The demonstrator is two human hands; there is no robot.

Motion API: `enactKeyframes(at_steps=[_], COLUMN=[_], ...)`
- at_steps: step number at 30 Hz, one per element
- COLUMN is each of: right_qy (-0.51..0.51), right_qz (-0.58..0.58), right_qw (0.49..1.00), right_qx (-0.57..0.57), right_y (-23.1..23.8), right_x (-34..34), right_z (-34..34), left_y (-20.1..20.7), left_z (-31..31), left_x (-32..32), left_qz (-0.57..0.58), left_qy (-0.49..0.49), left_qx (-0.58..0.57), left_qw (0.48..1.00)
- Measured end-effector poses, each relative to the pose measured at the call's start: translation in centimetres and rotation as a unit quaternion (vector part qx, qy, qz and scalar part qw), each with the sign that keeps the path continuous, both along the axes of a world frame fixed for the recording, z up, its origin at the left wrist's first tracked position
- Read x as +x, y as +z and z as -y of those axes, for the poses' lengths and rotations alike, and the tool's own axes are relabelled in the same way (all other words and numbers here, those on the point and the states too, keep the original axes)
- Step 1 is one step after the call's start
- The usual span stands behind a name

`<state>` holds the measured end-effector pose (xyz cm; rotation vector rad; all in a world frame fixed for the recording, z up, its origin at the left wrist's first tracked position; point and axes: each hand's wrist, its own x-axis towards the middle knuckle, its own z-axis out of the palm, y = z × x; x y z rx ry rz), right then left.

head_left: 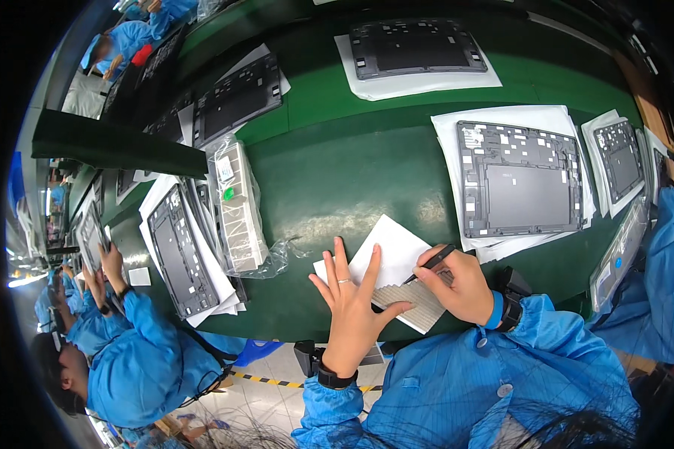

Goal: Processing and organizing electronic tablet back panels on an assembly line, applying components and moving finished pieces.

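Pinch grip on a slim black pen (436,257): right hand (463,288), lower centre of the frame, thumb and fingers closed round the barrel, tip pointing down-left at the paper. Left hand (354,310), just left of it, holds nothing; fingers fanned wide, thumb reaching over a grey-beige ribbed sheet (421,299) that lies with flat white paper (386,251) on the dark green worktop (329,176). Spread likely steadies the sheets; pen angle reads as a writing hold. Dark grey flat panel with white patches (532,196), right of centre, rests on white sheeting (448,146), probably against scratches. Long pale compartmented tray in clear plastic (241,232), left of centre, presumably bagged to keep its contents together.

Hard to make out: whether the pen tip touches, any marks, left-hand pressure, whether the ribbed sheet is separate or part of the paper. Right palm hidden by its own fingers. Blue-sleeved co-worker (146,367) at left, bent by the lens; another blue sleeve (660,262) runs into the dark right rim.
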<state>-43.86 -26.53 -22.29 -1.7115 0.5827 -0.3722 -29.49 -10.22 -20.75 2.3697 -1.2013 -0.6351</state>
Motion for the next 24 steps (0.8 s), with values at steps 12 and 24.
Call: enactKeyframes(at_steps=[12, 24], right_qy=[0.011, -0.107], right_qz=[0.004, 0.220], right_qw=[1.000, 0.947], right_qx=[0.010, 0.210], right_y=[0.5, 6.7], right_x=[0.2, -2.4], right_z=[0.2, 3.0], left_y=[0.3, 0.7], left_z=[0.1, 4.1], left_x=[0.0, 3.5], left_qz=[-0.009, -0.023], left_qy=[0.013, -0.077], left_qx=[0.002, -0.028], left_qw=[1.000, 0.996])
